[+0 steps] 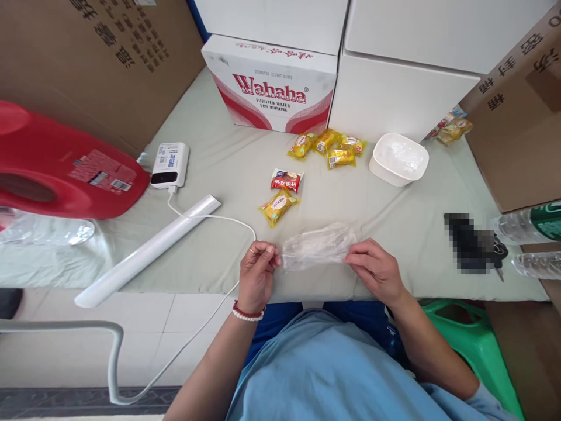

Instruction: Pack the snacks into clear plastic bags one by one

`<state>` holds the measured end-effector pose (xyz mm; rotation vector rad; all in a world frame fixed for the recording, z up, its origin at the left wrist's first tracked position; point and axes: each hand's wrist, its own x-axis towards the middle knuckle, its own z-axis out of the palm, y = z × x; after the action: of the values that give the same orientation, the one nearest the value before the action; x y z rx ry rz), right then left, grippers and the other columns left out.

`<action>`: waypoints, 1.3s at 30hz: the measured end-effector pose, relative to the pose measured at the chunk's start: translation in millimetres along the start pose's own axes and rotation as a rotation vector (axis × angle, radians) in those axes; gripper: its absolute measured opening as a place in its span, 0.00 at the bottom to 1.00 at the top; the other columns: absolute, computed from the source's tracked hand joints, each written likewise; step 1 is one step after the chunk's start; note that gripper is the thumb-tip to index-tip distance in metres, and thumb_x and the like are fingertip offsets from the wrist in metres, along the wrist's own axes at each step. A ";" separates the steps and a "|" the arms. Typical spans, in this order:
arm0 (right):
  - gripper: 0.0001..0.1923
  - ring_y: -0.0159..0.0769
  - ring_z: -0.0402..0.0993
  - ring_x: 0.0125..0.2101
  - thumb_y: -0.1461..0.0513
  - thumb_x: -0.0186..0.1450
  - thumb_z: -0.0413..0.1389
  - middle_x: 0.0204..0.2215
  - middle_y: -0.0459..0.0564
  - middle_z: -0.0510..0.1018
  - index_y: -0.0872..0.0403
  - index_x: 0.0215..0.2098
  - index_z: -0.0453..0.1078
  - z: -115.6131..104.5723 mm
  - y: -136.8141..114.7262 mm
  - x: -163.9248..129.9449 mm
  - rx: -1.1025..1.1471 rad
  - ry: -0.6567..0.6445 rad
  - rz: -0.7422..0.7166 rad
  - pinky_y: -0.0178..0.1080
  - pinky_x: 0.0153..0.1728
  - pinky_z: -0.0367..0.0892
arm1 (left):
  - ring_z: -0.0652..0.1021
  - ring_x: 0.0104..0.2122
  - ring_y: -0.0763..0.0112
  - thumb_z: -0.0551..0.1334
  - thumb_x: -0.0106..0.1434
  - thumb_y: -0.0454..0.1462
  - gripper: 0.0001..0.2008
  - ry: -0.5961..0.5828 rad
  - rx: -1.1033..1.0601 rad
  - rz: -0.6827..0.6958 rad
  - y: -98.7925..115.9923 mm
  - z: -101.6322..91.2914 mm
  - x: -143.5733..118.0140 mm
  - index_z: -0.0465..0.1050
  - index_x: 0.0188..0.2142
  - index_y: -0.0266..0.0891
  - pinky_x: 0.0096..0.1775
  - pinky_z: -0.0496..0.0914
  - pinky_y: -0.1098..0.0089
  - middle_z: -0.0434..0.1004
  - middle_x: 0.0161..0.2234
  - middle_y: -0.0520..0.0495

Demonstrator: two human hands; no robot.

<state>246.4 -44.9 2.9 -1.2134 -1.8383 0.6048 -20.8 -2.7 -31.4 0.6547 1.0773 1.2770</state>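
My left hand [256, 275] and right hand [374, 270] pinch opposite ends of a crinkled, clear plastic bag [318, 247], stretched flat between them on the counter [210, 257]; yellow snack packets [279, 207] lie just beyond.

Both hands [315, 272] pinching clear plastic bag [318, 247], snack packets [280, 206] beyond

left hand [256, 275]: fingers pinched shut, wrist bent; right hand [374, 270]: fingers curled closed, palm down; forearms angled inward

white carton [272, 88]: "wahaha", "purified water for drinking" in red. brown boxes [100, 52] bear chinese characters, not legible.
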 end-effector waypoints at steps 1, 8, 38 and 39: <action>0.13 0.39 0.77 0.38 0.64 0.71 0.56 0.38 0.51 0.80 0.43 0.44 0.82 -6.1 -1.5 -6.6 0.002 0.005 -0.005 0.43 0.38 0.74 | 0.71 0.25 0.76 0.74 0.56 0.47 0.18 0.006 0.004 -0.023 -1.4 -0.5 0.8 0.69 0.29 0.41 0.30 0.64 0.73 0.72 0.28 0.54; 0.17 0.41 0.77 0.47 0.69 0.70 0.56 0.48 0.54 0.78 0.42 0.45 0.82 -21.0 1.7 -41.2 -0.011 -0.013 -0.035 0.45 0.45 0.78 | 0.73 0.36 0.69 0.70 0.62 0.44 0.10 -0.035 0.510 0.303 -6.6 9.9 0.9 0.74 0.36 0.43 0.39 0.67 0.69 0.73 0.37 0.49; 0.15 0.47 0.70 0.58 0.69 0.66 0.52 0.58 0.52 0.73 0.48 0.37 0.79 -69.9 42.5 -53.9 -0.296 0.129 0.315 0.58 0.57 0.71 | 0.62 0.19 0.80 0.71 0.57 0.51 0.20 -0.065 0.512 0.007 -9.0 11.7 46.4 0.66 0.33 0.41 0.22 0.57 0.74 0.64 0.24 0.60; 0.14 0.47 0.72 0.57 0.68 0.67 0.51 0.58 0.52 0.73 0.48 0.38 0.78 -66.9 33.4 -47.5 -0.299 0.221 0.316 0.58 0.57 0.70 | 0.62 0.20 0.79 0.70 0.58 0.51 0.19 -0.055 0.549 0.024 -10.9 11.6 46.1 0.66 0.34 0.41 0.23 0.58 0.74 0.65 0.25 0.59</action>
<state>328.5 -77.3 -4.1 -1.7190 -1.6001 0.3521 -8.5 41.2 -48.7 1.1081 1.3901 0.9738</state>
